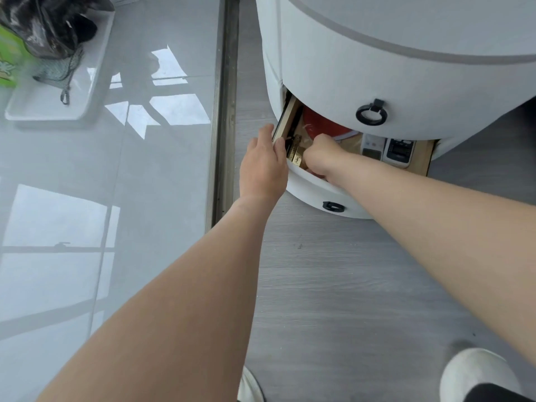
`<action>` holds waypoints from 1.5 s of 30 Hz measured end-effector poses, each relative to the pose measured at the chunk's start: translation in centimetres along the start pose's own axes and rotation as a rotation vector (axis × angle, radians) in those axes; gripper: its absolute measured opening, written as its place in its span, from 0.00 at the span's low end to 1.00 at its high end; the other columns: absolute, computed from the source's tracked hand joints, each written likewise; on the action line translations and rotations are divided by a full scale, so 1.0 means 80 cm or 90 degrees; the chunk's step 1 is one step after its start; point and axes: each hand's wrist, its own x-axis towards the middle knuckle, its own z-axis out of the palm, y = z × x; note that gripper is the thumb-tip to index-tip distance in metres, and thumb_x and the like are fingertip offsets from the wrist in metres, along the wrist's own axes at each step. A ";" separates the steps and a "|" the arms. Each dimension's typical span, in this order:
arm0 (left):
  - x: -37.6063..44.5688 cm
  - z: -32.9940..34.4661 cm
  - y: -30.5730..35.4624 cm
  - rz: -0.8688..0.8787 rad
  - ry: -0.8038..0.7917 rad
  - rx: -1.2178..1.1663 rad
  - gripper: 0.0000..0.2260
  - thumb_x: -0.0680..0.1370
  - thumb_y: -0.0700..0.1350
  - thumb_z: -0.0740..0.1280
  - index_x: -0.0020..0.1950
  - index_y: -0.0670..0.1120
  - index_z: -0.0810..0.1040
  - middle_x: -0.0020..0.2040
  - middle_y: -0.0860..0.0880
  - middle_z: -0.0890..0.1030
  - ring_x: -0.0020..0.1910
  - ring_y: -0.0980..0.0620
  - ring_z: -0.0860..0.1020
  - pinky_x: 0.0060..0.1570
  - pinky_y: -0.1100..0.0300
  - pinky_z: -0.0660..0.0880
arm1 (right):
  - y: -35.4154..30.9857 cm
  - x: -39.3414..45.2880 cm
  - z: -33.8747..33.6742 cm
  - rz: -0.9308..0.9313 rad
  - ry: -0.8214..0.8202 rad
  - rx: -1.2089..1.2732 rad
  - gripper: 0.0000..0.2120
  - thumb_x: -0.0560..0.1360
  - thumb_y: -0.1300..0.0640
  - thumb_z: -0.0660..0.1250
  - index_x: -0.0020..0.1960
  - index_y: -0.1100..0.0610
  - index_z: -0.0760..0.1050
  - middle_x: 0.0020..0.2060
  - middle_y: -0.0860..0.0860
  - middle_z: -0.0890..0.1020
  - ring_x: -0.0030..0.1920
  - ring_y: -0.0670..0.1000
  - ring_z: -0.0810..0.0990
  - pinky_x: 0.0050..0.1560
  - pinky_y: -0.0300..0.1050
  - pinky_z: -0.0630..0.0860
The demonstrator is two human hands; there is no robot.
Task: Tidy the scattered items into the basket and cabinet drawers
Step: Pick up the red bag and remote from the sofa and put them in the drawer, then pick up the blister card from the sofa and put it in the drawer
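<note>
On the floor at far left, a tray [58, 111] holds a dark bag [52, 24]. The left hand [262, 166] rests its straight fingers on the open drawer's [307, 181] left edge; keep it steadying there. The right hand [323, 158] reaches inside, fingers curled under, grip hidden. A gold item [297, 158] lies in the drawer between the hands, remotes [388, 150] further right. Set things down flat before closing.

The cabinet [406, 68] looks matt white, its open drawer [422, 158] lined with bare wood. Ring pulls [372, 114] are black metal. Floor tiles [101, 198] shine glossy; the floorboards [333, 285] are matt, grained grey.
</note>
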 end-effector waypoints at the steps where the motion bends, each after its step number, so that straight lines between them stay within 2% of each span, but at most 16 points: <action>1: -0.003 0.000 -0.001 0.004 0.010 0.008 0.18 0.85 0.50 0.52 0.74 0.47 0.65 0.57 0.47 0.79 0.56 0.51 0.74 0.49 0.61 0.65 | -0.001 -0.003 0.000 0.019 -0.010 0.032 0.06 0.77 0.68 0.57 0.43 0.60 0.69 0.37 0.55 0.73 0.36 0.53 0.73 0.29 0.41 0.67; 4: -0.007 0.001 0.002 -0.008 0.022 0.016 0.18 0.85 0.50 0.52 0.75 0.48 0.64 0.59 0.47 0.77 0.50 0.54 0.71 0.46 0.64 0.62 | 0.000 -0.001 0.000 0.053 -0.049 0.168 0.07 0.76 0.71 0.57 0.50 0.63 0.70 0.36 0.56 0.73 0.30 0.51 0.74 0.21 0.36 0.70; 6: -0.007 0.001 0.007 -0.011 0.021 0.018 0.18 0.85 0.49 0.52 0.74 0.48 0.65 0.60 0.47 0.77 0.47 0.56 0.68 0.46 0.64 0.61 | 0.002 0.001 -0.001 0.054 -0.075 0.203 0.08 0.76 0.72 0.56 0.47 0.62 0.70 0.35 0.55 0.71 0.29 0.51 0.73 0.19 0.33 0.68; 9: -0.006 0.003 0.008 -0.004 0.029 0.029 0.17 0.85 0.48 0.51 0.73 0.48 0.67 0.59 0.47 0.77 0.47 0.57 0.67 0.45 0.64 0.61 | 0.006 0.007 0.001 0.041 -0.084 0.180 0.07 0.75 0.71 0.57 0.47 0.61 0.70 0.35 0.56 0.72 0.30 0.52 0.73 0.21 0.34 0.69; 11: -0.005 0.006 0.009 -0.010 0.038 0.035 0.17 0.85 0.47 0.51 0.72 0.48 0.68 0.58 0.46 0.76 0.46 0.55 0.68 0.44 0.64 0.62 | 0.010 0.008 0.003 0.026 -0.061 0.135 0.07 0.75 0.69 0.58 0.49 0.62 0.71 0.35 0.56 0.73 0.34 0.53 0.74 0.28 0.39 0.71; 13: -0.006 0.007 0.019 -0.039 0.040 0.026 0.18 0.85 0.46 0.51 0.74 0.48 0.67 0.62 0.44 0.75 0.51 0.52 0.71 0.47 0.61 0.64 | 0.013 0.002 -0.004 0.007 -0.036 0.072 0.08 0.74 0.68 0.58 0.50 0.63 0.73 0.38 0.57 0.75 0.39 0.54 0.76 0.36 0.43 0.74; 14: -0.009 0.005 0.027 -0.058 0.028 0.021 0.19 0.84 0.47 0.51 0.75 0.48 0.65 0.66 0.42 0.72 0.58 0.49 0.72 0.52 0.59 0.67 | 0.012 -0.008 -0.010 -0.007 -0.029 0.036 0.08 0.73 0.67 0.57 0.49 0.63 0.73 0.38 0.57 0.76 0.39 0.55 0.77 0.37 0.44 0.75; 17: -0.035 -0.013 0.064 -0.099 -0.034 0.080 0.21 0.84 0.49 0.51 0.77 0.48 0.62 0.76 0.37 0.60 0.76 0.41 0.58 0.70 0.48 0.62 | 0.015 -0.056 -0.039 -0.088 -0.001 -0.115 0.08 0.72 0.66 0.57 0.36 0.57 0.66 0.32 0.53 0.70 0.33 0.54 0.69 0.29 0.43 0.63; 19: -0.060 -0.039 0.091 -0.072 -0.055 0.177 0.20 0.84 0.49 0.52 0.75 0.46 0.65 0.77 0.37 0.58 0.77 0.40 0.56 0.70 0.46 0.62 | 0.018 -0.102 -0.063 -0.111 0.030 -0.184 0.06 0.73 0.66 0.58 0.39 0.58 0.67 0.37 0.53 0.72 0.37 0.55 0.70 0.31 0.44 0.63; 22: -0.094 -0.094 0.143 -0.002 -0.096 0.282 0.18 0.82 0.47 0.54 0.69 0.43 0.70 0.72 0.39 0.69 0.71 0.39 0.66 0.64 0.45 0.68 | 0.019 -0.182 -0.110 -0.123 0.036 -0.256 0.04 0.75 0.64 0.59 0.45 0.57 0.65 0.48 0.58 0.74 0.44 0.58 0.72 0.39 0.47 0.67; 24: -0.113 -0.134 0.197 0.042 -0.144 0.321 0.15 0.82 0.46 0.55 0.64 0.42 0.73 0.64 0.42 0.75 0.63 0.39 0.71 0.59 0.47 0.71 | 0.014 -0.236 -0.154 -0.105 0.042 -0.291 0.04 0.75 0.63 0.59 0.49 0.58 0.68 0.54 0.59 0.74 0.51 0.60 0.74 0.42 0.48 0.68; 26: -0.130 -0.173 0.259 0.083 -0.191 0.350 0.13 0.81 0.46 0.55 0.59 0.42 0.75 0.58 0.43 0.77 0.58 0.40 0.73 0.55 0.48 0.70 | 0.003 -0.289 -0.202 -0.065 0.049 -0.318 0.10 0.75 0.63 0.60 0.56 0.60 0.71 0.56 0.59 0.73 0.56 0.61 0.73 0.44 0.48 0.68; 31: -0.165 -0.259 0.431 0.194 -0.252 0.375 0.13 0.81 0.47 0.55 0.55 0.42 0.75 0.52 0.43 0.78 0.54 0.40 0.73 0.51 0.50 0.69 | -0.044 -0.425 -0.347 0.011 0.084 -0.273 0.11 0.76 0.61 0.60 0.59 0.60 0.71 0.56 0.58 0.73 0.58 0.58 0.72 0.43 0.47 0.69; 38: -0.249 -0.330 0.696 0.329 -0.313 0.417 0.13 0.82 0.47 0.55 0.55 0.43 0.76 0.51 0.42 0.78 0.52 0.39 0.74 0.52 0.48 0.70 | -0.067 -0.619 -0.572 0.123 0.176 -0.221 0.11 0.78 0.57 0.60 0.58 0.60 0.71 0.58 0.59 0.73 0.59 0.60 0.72 0.45 0.50 0.71; 42: -0.290 -0.314 0.826 0.367 -0.317 0.428 0.14 0.82 0.48 0.54 0.56 0.43 0.77 0.53 0.42 0.78 0.54 0.40 0.74 0.52 0.49 0.69 | -0.033 -0.689 -0.685 0.166 0.199 -0.160 0.15 0.79 0.56 0.61 0.63 0.61 0.69 0.61 0.60 0.71 0.60 0.62 0.71 0.52 0.53 0.74; 45: -0.326 -0.282 0.914 0.363 -0.333 0.419 0.16 0.83 0.49 0.53 0.56 0.43 0.76 0.55 0.42 0.78 0.56 0.40 0.74 0.54 0.48 0.69 | 0.005 -0.726 -0.772 0.195 0.223 -0.135 0.17 0.78 0.57 0.62 0.65 0.61 0.69 0.62 0.60 0.70 0.61 0.61 0.71 0.51 0.52 0.74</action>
